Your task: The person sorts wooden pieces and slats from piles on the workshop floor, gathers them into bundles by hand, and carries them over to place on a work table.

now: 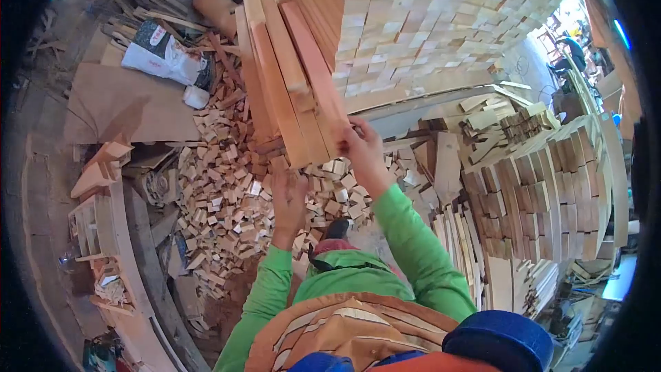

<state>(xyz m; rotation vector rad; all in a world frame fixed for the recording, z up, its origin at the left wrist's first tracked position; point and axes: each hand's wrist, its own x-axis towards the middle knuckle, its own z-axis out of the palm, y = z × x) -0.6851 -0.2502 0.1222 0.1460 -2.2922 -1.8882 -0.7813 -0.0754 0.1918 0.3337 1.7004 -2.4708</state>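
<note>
Left hand [289, 198], blurred, is at the near end of the plank pile [279, 89], above a heap of small blocks [220, 200]; whether it grips anything I cannot tell. On the pile's right side lies a reddish plank [313, 62], and the right hand [363, 150] pinches its near end. Beyond the pile to the right rises a wood stack [427, 27]; well right of it stand curved boards [544, 196].

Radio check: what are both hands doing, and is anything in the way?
Right hand touching reddish plank at its near end. Left hand by the plank stack, grip unclear. Wood offcuts heaped underfoot.
</note>
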